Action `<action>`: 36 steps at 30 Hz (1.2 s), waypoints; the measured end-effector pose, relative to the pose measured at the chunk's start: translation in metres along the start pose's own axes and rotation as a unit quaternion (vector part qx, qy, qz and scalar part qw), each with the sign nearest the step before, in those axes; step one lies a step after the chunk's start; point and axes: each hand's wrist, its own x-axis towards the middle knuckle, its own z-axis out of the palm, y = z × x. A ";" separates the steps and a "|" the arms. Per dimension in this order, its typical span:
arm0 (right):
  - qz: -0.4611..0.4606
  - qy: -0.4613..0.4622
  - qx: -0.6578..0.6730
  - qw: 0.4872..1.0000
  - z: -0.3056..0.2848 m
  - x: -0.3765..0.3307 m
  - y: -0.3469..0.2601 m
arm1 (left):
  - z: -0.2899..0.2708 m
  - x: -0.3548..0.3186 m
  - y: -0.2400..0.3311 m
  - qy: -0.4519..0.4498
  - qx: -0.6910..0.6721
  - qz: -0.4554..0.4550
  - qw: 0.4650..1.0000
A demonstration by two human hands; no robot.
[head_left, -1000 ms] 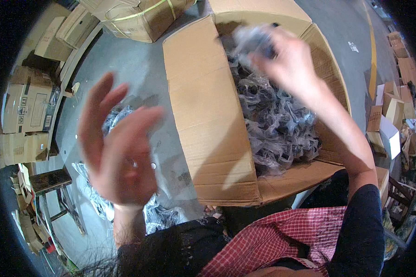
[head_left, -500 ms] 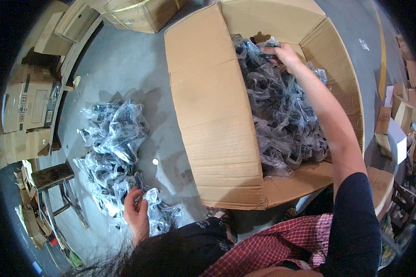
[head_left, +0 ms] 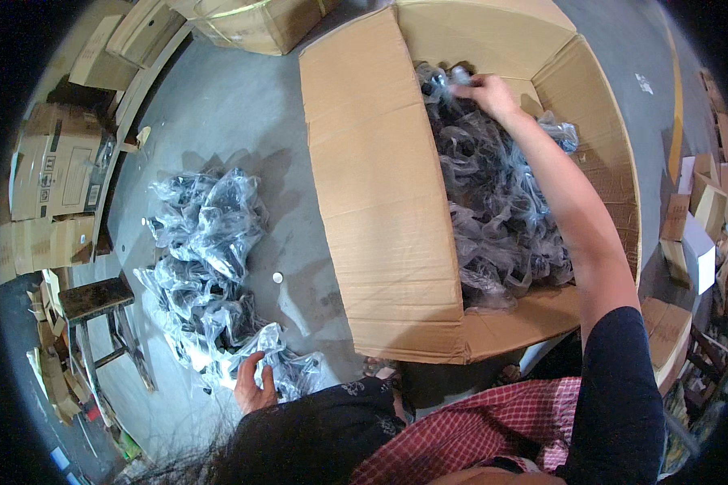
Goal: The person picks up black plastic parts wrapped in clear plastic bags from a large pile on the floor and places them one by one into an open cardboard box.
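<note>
The right hand (head_left: 484, 90) has reached deeper into the big brown cardboard box (head_left: 380, 202), at one o'clock, fingers curled around a clear plastic bag (head_left: 449, 81). The left hand (head_left: 253, 381), at seven o'clock, pinches a bag on the floor pile of clear bags (head_left: 206, 259). The bags are tangled, so pulling one could drag others out.

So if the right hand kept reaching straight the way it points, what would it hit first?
Probably the clear plastic bags at the far end of the cardboard box; the right hand already seems to touch them, with the box's back wall just beyond.
</note>
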 end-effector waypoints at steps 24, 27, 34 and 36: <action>0.074 -0.100 0.095 0.988 0.014 0.041 0.054 | 0.026 0.009 0.068 -0.089 -0.073 0.096 0.989; 0.102 -0.130 0.094 0.982 0.012 0.039 0.045 | 0.036 0.015 0.069 -0.023 -0.175 0.040 0.984; 0.201 -0.194 0.308 0.910 0.012 0.043 0.059 | 0.040 0.033 0.066 -0.018 -0.057 0.162 0.985; 0.192 -0.191 0.352 0.896 0.015 0.040 0.066 | 0.038 0.038 0.081 -0.017 -0.035 0.178 0.983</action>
